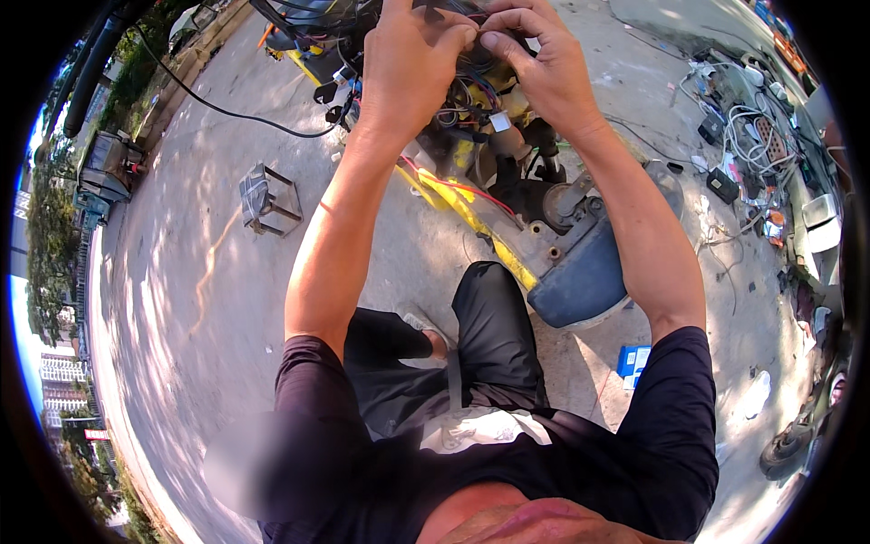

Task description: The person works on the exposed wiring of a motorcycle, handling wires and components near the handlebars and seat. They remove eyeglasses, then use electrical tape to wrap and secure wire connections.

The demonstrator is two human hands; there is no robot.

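Both of my hands are raised at the top of the view, over the exposed wiring of a partly stripped yellow-framed vehicle (509,257). My left hand (410,68) is closed, thumb against fingers, on what looks like a thin dark wire. Close to its right, my right hand (547,71) pinches at the same thin strand; its far end is hidden by the fingers. Below them hangs a tangle of coloured wires (471,91) with a white connector (499,121). A red wire (467,189) runs down along the yellow frame toward a dark rounded fender (584,288).
A small stool (270,201) stands on the concrete at left. At right lies a heap of cables (748,127), dark adapters (721,186) and scraps. A blue-and-white box (632,363) is by my right elbow. A black cable (231,116) stretches across the upper left.
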